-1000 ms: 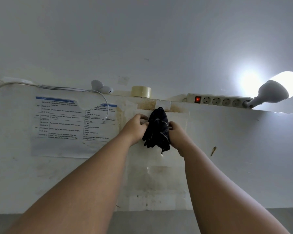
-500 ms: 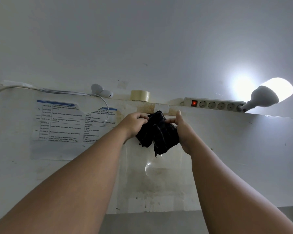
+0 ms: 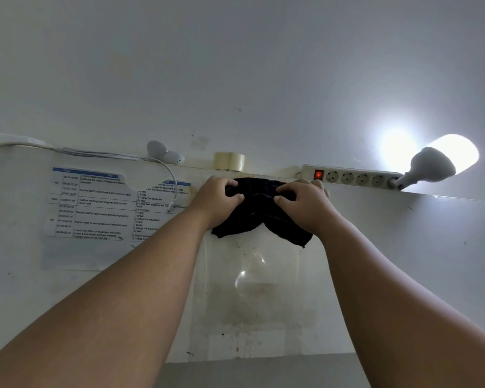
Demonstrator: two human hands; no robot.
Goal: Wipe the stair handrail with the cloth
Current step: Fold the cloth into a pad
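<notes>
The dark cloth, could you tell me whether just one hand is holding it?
No, both the left hand and the right hand grip the dark cloth, each bunching it near its top edge.

Both hands (image 3: 219, 201) on dark cloth (image 3: 259, 211)

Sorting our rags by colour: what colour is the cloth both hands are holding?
Black, with faint lighter stripes; the head view shows the cloth clearly.
</notes>
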